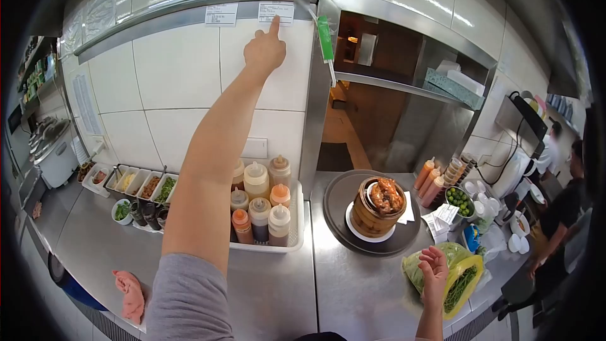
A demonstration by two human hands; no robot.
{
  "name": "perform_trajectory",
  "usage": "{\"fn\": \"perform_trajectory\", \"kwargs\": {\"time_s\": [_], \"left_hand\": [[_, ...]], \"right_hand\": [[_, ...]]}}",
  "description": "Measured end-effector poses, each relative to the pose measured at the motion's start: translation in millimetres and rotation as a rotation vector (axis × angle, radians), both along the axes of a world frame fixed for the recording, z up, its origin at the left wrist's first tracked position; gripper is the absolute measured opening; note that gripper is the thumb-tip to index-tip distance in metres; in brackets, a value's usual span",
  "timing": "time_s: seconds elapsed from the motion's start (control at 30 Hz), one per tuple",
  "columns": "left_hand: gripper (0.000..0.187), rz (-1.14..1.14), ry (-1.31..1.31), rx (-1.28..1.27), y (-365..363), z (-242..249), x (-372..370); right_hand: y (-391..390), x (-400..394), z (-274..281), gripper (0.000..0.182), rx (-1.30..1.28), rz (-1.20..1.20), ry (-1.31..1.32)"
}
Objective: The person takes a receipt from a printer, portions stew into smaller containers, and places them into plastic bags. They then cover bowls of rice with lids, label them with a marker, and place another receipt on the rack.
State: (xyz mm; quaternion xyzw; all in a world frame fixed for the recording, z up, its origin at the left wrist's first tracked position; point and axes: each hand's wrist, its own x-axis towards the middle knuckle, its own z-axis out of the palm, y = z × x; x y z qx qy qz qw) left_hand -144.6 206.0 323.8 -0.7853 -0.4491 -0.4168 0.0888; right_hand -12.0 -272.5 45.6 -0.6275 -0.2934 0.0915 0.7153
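Observation:
My left hand (265, 50) is raised to the wall, its index finger stretched out and the tip at the lower edge of a printed order slip (276, 11). The other fingers of that hand are curled, with nothing in them. A second slip (220, 15) hangs to the left on the same metal rail. Low on the right, my right hand (433, 273) has loosely bent fingers held apart and is empty. It overlaps a yellowish plastic bag (470, 259) of green leaves. To its upper left, a bamboo steamer (372, 220) with glazed brown meat stands on a white plate on a dark round tray (338, 205).
A white basket (297, 227) of squeeze bottles (259, 218) stands under my left arm. Left of it are topping containers (129, 180) and a pink cloth (129, 297). Orange-capped bottles (426, 177), a bowl of green limes (459, 201) and people (562, 227) are on the right.

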Motion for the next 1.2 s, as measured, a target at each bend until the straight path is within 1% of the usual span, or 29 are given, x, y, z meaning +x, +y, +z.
{"fn": "perform_trajectory", "kwargs": {"time_s": [0.1, 0.17, 0.2, 0.27, 0.3, 0.37, 0.4, 0.43, 0.5, 0.53, 0.6, 0.63, 0.7, 0.73, 0.77, 0.8, 0.83, 0.87, 0.9, 0.93, 0.97, 1.0, 1.07, 1.1, 1.13, 1.17, 1.2], "left_hand": [[0.061, -0.039, -0.049, -0.017, 2, 0, 2], [0.056, -0.023, -0.110, 0.082, 2, 0, 1], [0.056, -0.036, -0.111, 0.079, 9, -2, 5], [0.047, -0.060, -0.372, 0.194, 32, -3, 19], [0.047, -0.060, -0.369, 0.189, 36, 1, 22], [0.043, -0.441, -0.814, -0.095, 38, 13, 26], [0.035, -0.423, -0.866, -0.081, 39, 21, 30], [0.035, -0.422, -0.865, -0.082, 39, 29, 29], [0.027, -0.838, -1.135, -0.648, 35, 46, 25], [0.027, -0.838, -1.136, -0.645, 31, 49, 23], [0.020, -0.701, -1.190, -0.573, 21, 49, 20], [0.020, -0.695, -1.192, -0.570, 16, 43, 20], [0.020, -0.849, -1.209, -0.476, -4, 13, 22], [0.021, -1.149, -1.149, -0.431, -17, -25, 26], [0.023, -1.161, -1.015, -0.509, -61, -57, 21], [0.025, -1.110, -0.843, -0.665, -116, -89, 7], [0.021, -1.219, -0.820, -0.749, -154, -137, 7], [0.014, -1.068, -0.535, -0.759, -190, -177, 4], [0.013, -1.265, -0.553, -0.642, -223, -227, 6], [0.008, -1.334, -0.468, -0.729, -260, -258, -5], [0.007, -1.271, -0.433, -0.786, -296, -289, -15], [0.012, -1.218, -0.340, -0.833, -325, -289, -31], [0.014, -1.185, -0.484, -1.059, -364, -320, -44], [0.015, -1.183, -0.474, -1.062, -378, -323, -49], [0.017, -1.178, -0.458, -1.078, -391, -327, -56], [0.017, -1.172, -0.468, -1.135, -401, -333, -60], [0.018, -1.155, -0.484, -1.195, -410, -339, -64]], "right_hand": [[-9, -11, 7, 0.035, -0.015, -0.004, -0.010], [-16, -15, 7, 0.035, -0.029, -0.024, -0.020], [-20, -17, 6, 0.035, -0.042, -0.031, -0.025], [-29, -23, 2, 0.034, -0.050, -0.045, -0.021], [-32, -26, -1, 0.033, -0.056, -0.044, -0.018], [-37, -35, -1, 0.031, -0.083, -0.052, -0.008], [-38, -39, -1, 0.030, -0.102, -0.063, -0.002], [-39, -40, -1, 0.030, -0.103, -0.062, -0.002], [-40, -42, -1, 0.028, -0.094, -0.068, 0.009], [-39, -43, -2, 0.028, -0.093, -0.067, 0.007], [-37, -42, -7, 0.027, -0.113, -0.086, -0.080], [-39, -40, -12, 0.027, -0.113, -0.080, -0.081], [-42, -33, -29, 0.024, -0.161, -0.026, -0.172], [-39, -29, -39, 0.024, -0.155, -0.016, -0.166], [-38, -26, -49, 0.024, -0.127, 0.054, -0.134], [-39, -26, -55, 0.024, -0.097, 0.119, -0.103], [-27, -42, -43, 0.027, -0.016, 0.065, -0.041], [-9, -63, -24, 0.029, 0.061, 0.006, 0.021], [4, -68, -22, 0.040, 0.126, 0.055, -0.006], [11, -72, -24, 0.050, 0.190, 0.107, 0.042], [17, -73, -30, 0.054, 0.258, 0.199, 0.115], [15, -77, -28, 0.052, 0.184, 0.238, 0.142], [5, -82, -37, 0.049, 0.086, 0.173, 0.159], [-2, -80, -42, 0.049, 0.097, 0.096, 0.178], [-12, -77, -45, 0.049, 0.060, 0.096, 0.136], [-24, -69, -48, 0.049, 0.015, 0.098, 0.099], [-36, -56, -48, 0.052, 0.018, 0.033, 0.096]]}}
